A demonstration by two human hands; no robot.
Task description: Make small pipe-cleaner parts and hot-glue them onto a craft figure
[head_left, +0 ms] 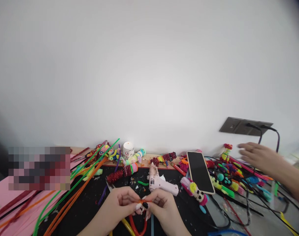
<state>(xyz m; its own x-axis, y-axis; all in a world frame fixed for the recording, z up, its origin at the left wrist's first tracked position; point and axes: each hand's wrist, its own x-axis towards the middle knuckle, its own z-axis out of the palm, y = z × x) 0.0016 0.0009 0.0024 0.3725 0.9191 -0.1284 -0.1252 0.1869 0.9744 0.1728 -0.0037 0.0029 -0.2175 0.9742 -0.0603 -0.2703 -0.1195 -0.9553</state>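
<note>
My left hand (127, 204) and my right hand (161, 206) meet at the front centre, fingertips pinched together. Between them is a short orange pipe cleaner (144, 201), mostly covered by the fingers. Just below the hands lie scissors with red handles (139, 231) and a yellow strip (127, 226). A pale pink hot glue gun (164, 186) rests on the black mat just beyond my right hand. Past my left hand lies a dark red tinsel bundle (118, 175) with a pink and green end.
Long green (65, 193) and orange pipe cleaners (76, 191) stretch across the left. A phone (201, 172) and a pile of colourful pipe-cleaner pieces (228, 180) lie right, among black cables. Another person's hand (260, 157) reaches in there. A paper cup (128, 150) stands by the wall.
</note>
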